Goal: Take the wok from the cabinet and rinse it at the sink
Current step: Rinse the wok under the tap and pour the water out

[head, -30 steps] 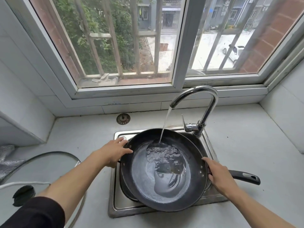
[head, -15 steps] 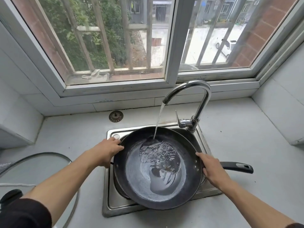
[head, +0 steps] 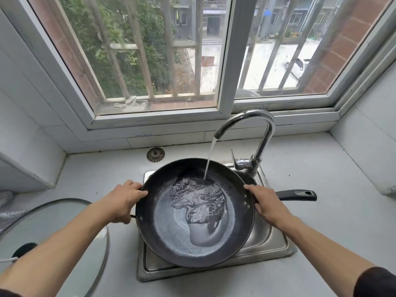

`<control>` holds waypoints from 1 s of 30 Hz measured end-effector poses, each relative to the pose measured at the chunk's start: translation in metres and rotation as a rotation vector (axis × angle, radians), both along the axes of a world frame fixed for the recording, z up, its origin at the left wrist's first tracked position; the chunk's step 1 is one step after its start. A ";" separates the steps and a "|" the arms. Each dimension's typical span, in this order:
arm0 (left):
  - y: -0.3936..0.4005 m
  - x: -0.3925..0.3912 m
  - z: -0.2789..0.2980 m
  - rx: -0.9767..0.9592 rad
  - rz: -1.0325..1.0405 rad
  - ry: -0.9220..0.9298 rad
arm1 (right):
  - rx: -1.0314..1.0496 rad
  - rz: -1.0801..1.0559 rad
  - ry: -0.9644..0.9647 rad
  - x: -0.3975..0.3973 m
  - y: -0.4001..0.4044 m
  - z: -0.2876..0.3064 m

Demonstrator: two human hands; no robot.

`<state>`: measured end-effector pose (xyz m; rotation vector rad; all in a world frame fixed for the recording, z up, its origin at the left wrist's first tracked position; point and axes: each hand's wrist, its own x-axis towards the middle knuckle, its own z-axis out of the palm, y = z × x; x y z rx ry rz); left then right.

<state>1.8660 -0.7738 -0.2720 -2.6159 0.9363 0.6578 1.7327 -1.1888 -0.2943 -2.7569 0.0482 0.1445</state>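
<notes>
the left hand gripped the wok at its left rim, fingers curled over the edge and close together, the thumb side near a small side handle that barely showed under the palm. the right hand held the opposite rim where the long black handle joined the pan, fingers laid along the edge and curled round it. between the 2 hands the wok sat over the steel sink, tilted a little, covering most of the basin. water from the curved faucet fell in 1 thin stream onto the far side of the pan's inside and pooled across its middle. a drain stopper lay on the counter behind the sink, and a glass lid lay to the left. compared with 0.5 s before, both hands kept the same grips, and the pool had spread somewhat wider across the pan.
</notes>
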 end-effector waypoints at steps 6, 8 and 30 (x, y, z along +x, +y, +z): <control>0.002 -0.008 -0.005 -0.068 0.042 -0.009 | -0.016 0.026 -0.074 0.006 -0.007 0.020; -0.001 -0.010 -0.008 -0.092 0.047 -0.016 | -0.036 0.025 -0.081 0.004 -0.011 0.025; -0.078 -0.020 -0.025 -0.301 -0.064 0.120 | -0.300 -0.013 -0.083 -0.041 -0.069 0.082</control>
